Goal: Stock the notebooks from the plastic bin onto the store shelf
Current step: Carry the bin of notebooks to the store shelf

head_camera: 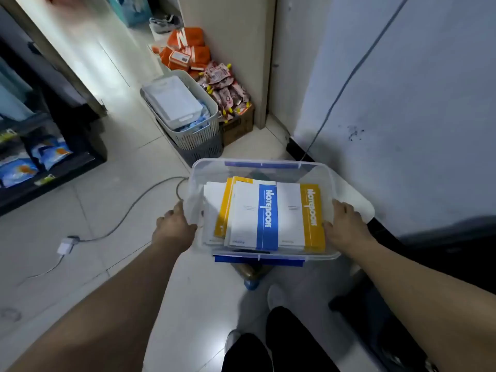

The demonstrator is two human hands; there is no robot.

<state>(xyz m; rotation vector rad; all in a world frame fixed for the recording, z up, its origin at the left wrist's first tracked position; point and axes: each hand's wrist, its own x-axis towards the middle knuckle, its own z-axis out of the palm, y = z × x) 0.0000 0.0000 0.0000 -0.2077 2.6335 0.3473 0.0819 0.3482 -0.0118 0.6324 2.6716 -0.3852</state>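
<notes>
Plastic bin (332, 183): clear, lid off, blue latches at the near and far ends; held level between both grips, above the tiled floor (120, 162) and ahead of the legs.
Left grip (174, 226): clamped on the bin's left wall, fingers curled round its edge, forearm stretched out behind.
Right grip (346, 224): clamped on the bin's right wall, thumb hooked over the rim to the inside, fingers on the outside.
Notebooks: all inside the bin, lying flat in a loose stack.
Blue notebook (267, 216): on top, near the middle, white cover with a blue band that reads "Notebook".
Yellow notebook (311, 210): just right of the blue one, partly under it, close to the right thumb.
Second yellow notebook (224, 208): pokes out at the left from under the blue one.
Store shelf (80, 159): black, low, at the far left, well apart from the bin; blue bags (48, 151) on it.
Grey basket (198, 140): on the floor just beyond the bin, a white tray (174, 100) resting in its top.
Cardboard box (239, 130): beside the basket against the wall corner, full of pink sachets (228, 87); orange packets (188, 52) piled behind.
Cable (134, 205): grey, curves across the floor to a white adapter (64, 247) at the left.
Wall (402, 103): white, scuffed, along the right.
Below: black trousers (290, 339) and a white shoe (276, 296).
</notes>
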